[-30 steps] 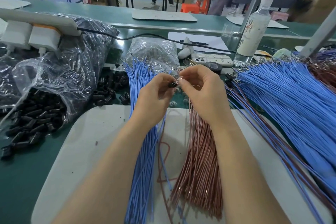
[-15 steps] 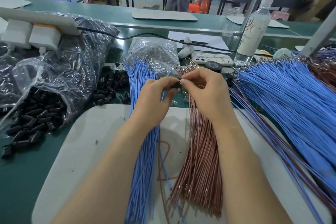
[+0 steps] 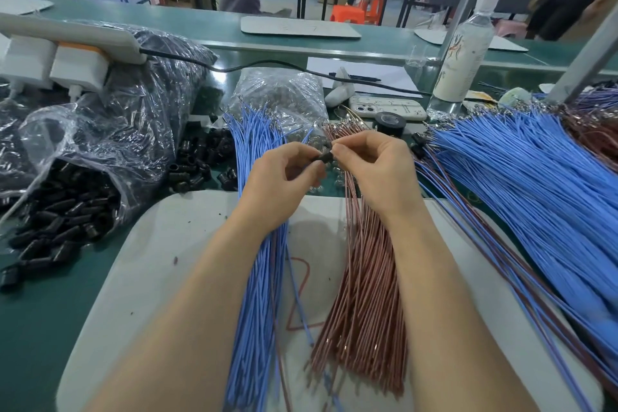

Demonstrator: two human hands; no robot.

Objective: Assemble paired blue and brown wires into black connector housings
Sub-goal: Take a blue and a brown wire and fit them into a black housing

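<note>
While the left hand (image 3: 284, 177) pinches a black housing (image 3: 322, 157) over the mat's (image 3: 167, 261) far edge, the right hand (image 3: 378, 170) pinches its right end (any wire there is too small to tell). Beneath the hands, blue wires (image 3: 257, 278) lie left and brown wires (image 3: 364, 294) right.

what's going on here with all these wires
A person's left hand pinches a small black connector housing while the right hand pinches its other end. Below them a blue wire bundle and a brown wire bundle lie on a white board. Loose housings spill from a plastic bag at left.
</note>
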